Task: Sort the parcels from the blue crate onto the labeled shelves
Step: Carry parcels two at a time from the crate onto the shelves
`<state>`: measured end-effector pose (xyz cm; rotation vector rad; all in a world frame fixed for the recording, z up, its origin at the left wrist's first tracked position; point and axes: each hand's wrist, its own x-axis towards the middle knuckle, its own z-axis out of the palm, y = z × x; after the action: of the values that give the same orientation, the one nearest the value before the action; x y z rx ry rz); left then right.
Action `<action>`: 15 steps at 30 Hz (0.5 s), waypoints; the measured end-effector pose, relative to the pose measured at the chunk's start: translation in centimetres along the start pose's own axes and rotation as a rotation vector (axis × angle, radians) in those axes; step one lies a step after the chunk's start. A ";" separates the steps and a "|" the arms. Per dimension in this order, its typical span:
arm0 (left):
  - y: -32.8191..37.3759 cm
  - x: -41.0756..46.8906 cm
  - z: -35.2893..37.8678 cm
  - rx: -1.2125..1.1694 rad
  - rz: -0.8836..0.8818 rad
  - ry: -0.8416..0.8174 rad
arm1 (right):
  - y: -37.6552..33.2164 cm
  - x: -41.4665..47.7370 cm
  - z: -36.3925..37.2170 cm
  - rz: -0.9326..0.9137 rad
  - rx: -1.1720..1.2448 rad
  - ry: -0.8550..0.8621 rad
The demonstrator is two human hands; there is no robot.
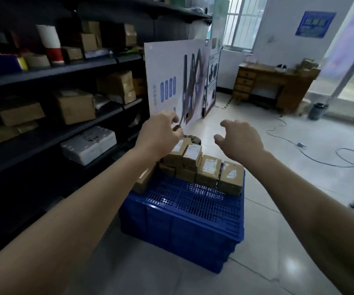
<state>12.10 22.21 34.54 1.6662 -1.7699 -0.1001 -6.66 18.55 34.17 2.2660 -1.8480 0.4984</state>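
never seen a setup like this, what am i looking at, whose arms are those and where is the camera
There is no machine here. A person wears one wide-angle camera on the head, so you look down along their own bare arms. The left hand has its fingers curled over the far end of a pile of small brown parcels; whether it grips one is unclear. The right hand hovers beside it, fingers relaxed, holding nothing. The parcels sit on a blue crate that stands on the tiled floor. To the left are dark shelves that hold other boxes.
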 end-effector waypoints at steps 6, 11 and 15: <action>-4.6 7.4 6.3 -0.104 -0.090 -0.087 | 2.4 6.9 6.8 0.066 0.052 -0.083; -8.2 14.6 12.3 -0.121 -0.207 -0.156 | 4.2 14.7 13.2 0.055 0.116 -0.204; -11.7 19.8 16.9 -0.350 -0.447 -0.189 | 6.1 20.1 18.4 0.056 0.169 -0.341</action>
<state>14.53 -4.34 24.36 1.7969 -1.3757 -0.7462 -6.42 -7.48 23.95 2.5487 -2.1024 0.2989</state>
